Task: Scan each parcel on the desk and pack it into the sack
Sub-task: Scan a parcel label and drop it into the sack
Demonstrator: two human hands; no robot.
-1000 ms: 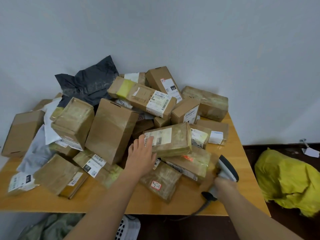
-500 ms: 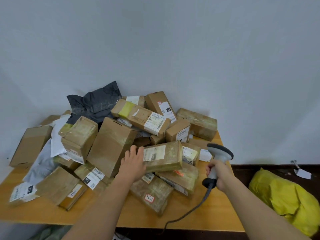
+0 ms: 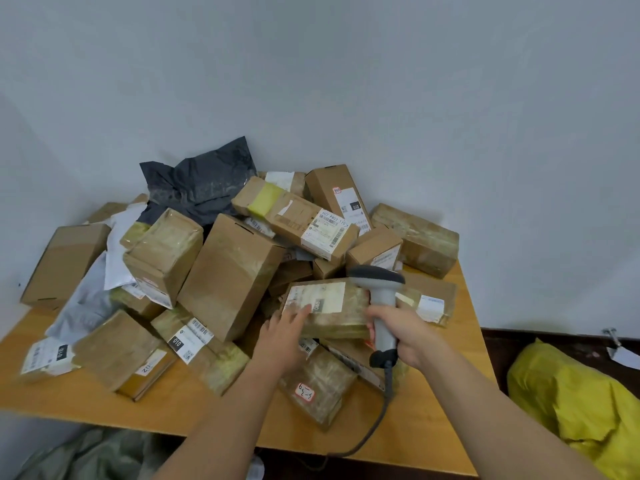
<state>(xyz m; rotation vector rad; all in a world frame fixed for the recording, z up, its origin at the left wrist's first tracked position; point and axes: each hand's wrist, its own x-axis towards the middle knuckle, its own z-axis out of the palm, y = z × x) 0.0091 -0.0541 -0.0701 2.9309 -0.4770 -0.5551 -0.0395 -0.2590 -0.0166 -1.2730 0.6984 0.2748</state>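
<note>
A heap of brown taped parcels covers the wooden desk (image 3: 433, 424). In the middle front lies a taped box with a white label (image 3: 332, 306). My left hand (image 3: 284, 337) rests on its left end, fingers stretched over the label's corner. My right hand (image 3: 403, 332) grips the handle of a grey barcode scanner (image 3: 379, 289), whose head stands over the box's right end. The scanner's cable hangs down across the desk front. A yellow sack (image 3: 575, 407) lies on the floor to the right of the desk.
A tall plain carton (image 3: 230, 275) stands left of the held box. A small parcel with a red-edged sticker (image 3: 317, 386) lies below my hands. A black poly bag (image 3: 201, 185) tops the heap at the back. Greenish sacking (image 3: 93, 455) shows below the desk's front edge.
My right hand has lifted the scanner from the desk's right side and brought it left over the labelled box. My left hand has stayed on that box.
</note>
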